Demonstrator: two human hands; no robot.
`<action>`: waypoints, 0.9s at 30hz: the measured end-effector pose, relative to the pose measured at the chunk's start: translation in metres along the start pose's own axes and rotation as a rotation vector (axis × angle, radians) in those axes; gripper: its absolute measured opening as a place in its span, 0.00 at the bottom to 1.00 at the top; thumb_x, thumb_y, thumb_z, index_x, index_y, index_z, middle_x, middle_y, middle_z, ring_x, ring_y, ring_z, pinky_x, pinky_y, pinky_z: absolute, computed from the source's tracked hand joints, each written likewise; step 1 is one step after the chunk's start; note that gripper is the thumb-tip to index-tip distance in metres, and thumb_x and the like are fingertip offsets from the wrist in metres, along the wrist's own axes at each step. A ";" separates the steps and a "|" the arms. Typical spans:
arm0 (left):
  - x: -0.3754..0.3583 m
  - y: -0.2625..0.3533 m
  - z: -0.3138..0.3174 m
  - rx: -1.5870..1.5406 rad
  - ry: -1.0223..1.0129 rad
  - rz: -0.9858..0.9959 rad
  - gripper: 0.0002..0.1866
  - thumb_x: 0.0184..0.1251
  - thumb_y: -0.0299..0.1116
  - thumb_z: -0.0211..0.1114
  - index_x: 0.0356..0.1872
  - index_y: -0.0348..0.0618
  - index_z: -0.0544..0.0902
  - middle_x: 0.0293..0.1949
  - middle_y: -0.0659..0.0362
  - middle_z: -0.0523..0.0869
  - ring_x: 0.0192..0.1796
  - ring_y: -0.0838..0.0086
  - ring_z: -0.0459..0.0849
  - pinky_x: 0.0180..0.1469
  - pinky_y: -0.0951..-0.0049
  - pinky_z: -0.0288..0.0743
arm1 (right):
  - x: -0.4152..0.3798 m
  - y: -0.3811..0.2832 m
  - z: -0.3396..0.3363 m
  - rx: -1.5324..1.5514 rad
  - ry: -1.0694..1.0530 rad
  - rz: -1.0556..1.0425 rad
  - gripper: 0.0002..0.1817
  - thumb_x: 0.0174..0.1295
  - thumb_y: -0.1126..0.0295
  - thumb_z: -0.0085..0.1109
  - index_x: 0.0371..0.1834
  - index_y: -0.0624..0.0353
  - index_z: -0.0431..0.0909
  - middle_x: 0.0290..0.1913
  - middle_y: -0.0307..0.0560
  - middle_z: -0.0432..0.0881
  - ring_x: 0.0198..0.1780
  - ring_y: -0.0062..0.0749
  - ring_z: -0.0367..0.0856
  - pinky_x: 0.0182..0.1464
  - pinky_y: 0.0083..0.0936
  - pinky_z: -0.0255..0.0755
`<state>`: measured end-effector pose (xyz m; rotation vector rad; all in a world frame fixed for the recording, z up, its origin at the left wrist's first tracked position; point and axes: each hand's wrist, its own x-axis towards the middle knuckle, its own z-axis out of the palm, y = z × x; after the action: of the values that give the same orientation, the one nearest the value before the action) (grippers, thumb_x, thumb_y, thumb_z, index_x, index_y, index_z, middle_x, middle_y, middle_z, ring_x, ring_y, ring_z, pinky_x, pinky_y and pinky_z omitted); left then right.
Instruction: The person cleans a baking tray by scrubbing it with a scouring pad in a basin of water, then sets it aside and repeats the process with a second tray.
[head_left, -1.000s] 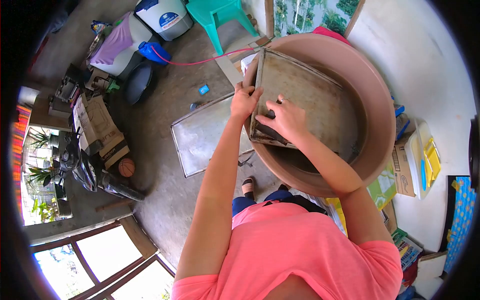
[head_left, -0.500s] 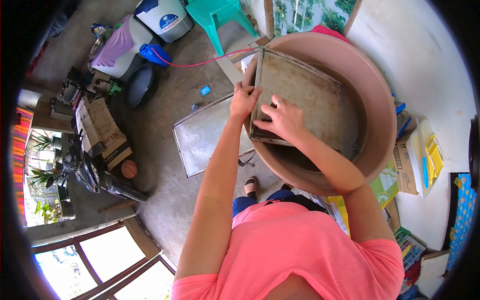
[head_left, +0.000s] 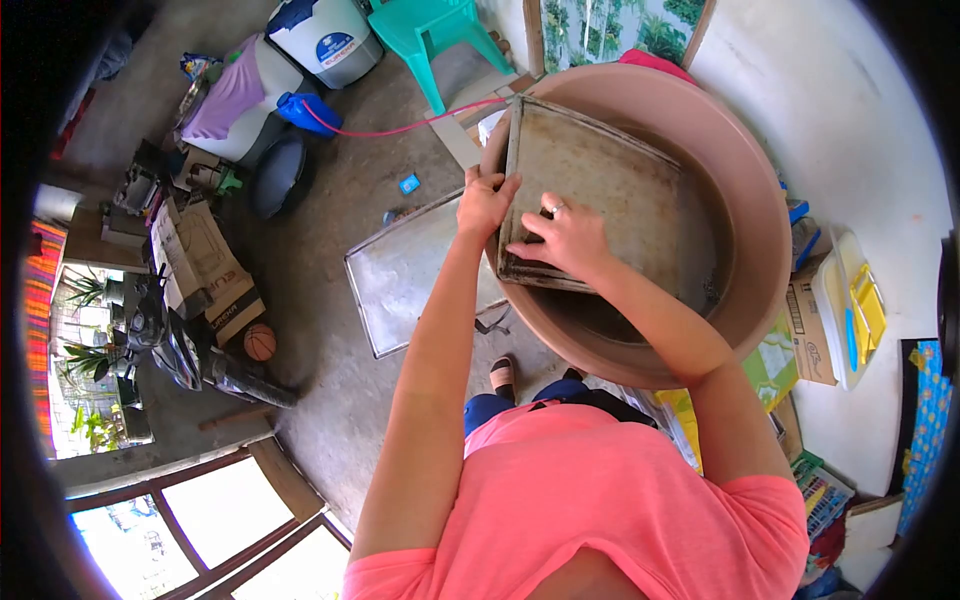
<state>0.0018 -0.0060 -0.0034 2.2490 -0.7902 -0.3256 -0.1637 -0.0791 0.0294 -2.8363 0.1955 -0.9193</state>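
A worn metal baking tray (head_left: 610,170) with a raised rim leans in a large brown plastic tub (head_left: 755,160), its far right part dipping into murky water. My left hand (head_left: 486,207) is closed around the tray's left rim, thumb over the edge. Bent fingers of my right hand (head_left: 568,238) press on the tray's inner face near its lower left corner. Whatever lies under those fingertips, if anything, is too small or hidden to make out. A second metal tray (head_left: 405,275) lies on the floor, left of the tub and partly behind my left forearm.
A pink hose (head_left: 400,127) runs toward the tub's far rim. Beyond stand a green plastic chair (head_left: 425,40), a blue jug (head_left: 308,113) and a black basin (head_left: 278,175). Leftward are cardboard boxes (head_left: 210,255), a basketball (head_left: 260,342) and a motorcycle (head_left: 180,345). A wall borders the right.
Both hands keep nearly the same places on the tray. My view shifts very slightly; the tray and tub look otherwise unchanged.
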 end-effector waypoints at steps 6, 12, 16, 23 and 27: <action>0.002 -0.004 0.001 0.005 -0.003 0.020 0.23 0.60 0.57 0.62 0.43 0.50 0.88 0.64 0.49 0.69 0.58 0.56 0.77 0.59 0.61 0.70 | -0.007 0.001 -0.004 -0.005 0.039 0.015 0.20 0.47 0.42 0.67 0.27 0.44 0.78 0.32 0.42 0.74 0.30 0.35 0.81 0.25 0.31 0.72; 0.003 -0.006 0.003 -0.005 0.007 0.021 0.23 0.59 0.57 0.63 0.41 0.49 0.88 0.65 0.47 0.69 0.59 0.55 0.77 0.59 0.62 0.71 | -0.012 0.006 -0.002 0.060 -0.066 0.072 0.20 0.47 0.42 0.67 0.28 0.46 0.79 0.31 0.41 0.73 0.29 0.36 0.81 0.26 0.31 0.73; 0.006 -0.010 0.004 0.006 0.005 0.074 0.22 0.59 0.56 0.63 0.37 0.48 0.87 0.66 0.46 0.68 0.59 0.53 0.76 0.59 0.61 0.71 | -0.012 0.011 -0.007 0.113 -0.108 0.028 0.23 0.46 0.41 0.68 0.28 0.48 0.78 0.33 0.43 0.75 0.31 0.38 0.81 0.28 0.33 0.73; 0.007 -0.011 0.005 0.021 0.003 0.065 0.24 0.60 0.56 0.63 0.39 0.44 0.86 0.64 0.45 0.69 0.57 0.50 0.77 0.58 0.59 0.71 | -0.056 0.088 0.039 0.298 -0.226 0.699 0.35 0.45 0.38 0.70 0.43 0.58 0.77 0.44 0.60 0.78 0.42 0.54 0.81 0.46 0.40 0.75; 0.004 -0.006 0.003 -0.021 0.009 0.060 0.24 0.60 0.56 0.64 0.40 0.42 0.86 0.63 0.45 0.70 0.56 0.49 0.77 0.57 0.59 0.72 | -0.080 0.124 0.014 0.277 -0.281 0.937 0.39 0.41 0.40 0.73 0.48 0.60 0.76 0.46 0.66 0.79 0.47 0.55 0.81 0.51 0.39 0.75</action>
<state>0.0069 -0.0066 -0.0098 2.2014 -0.8439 -0.2935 -0.2292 -0.1857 -0.0501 -2.1579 1.1215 -0.2990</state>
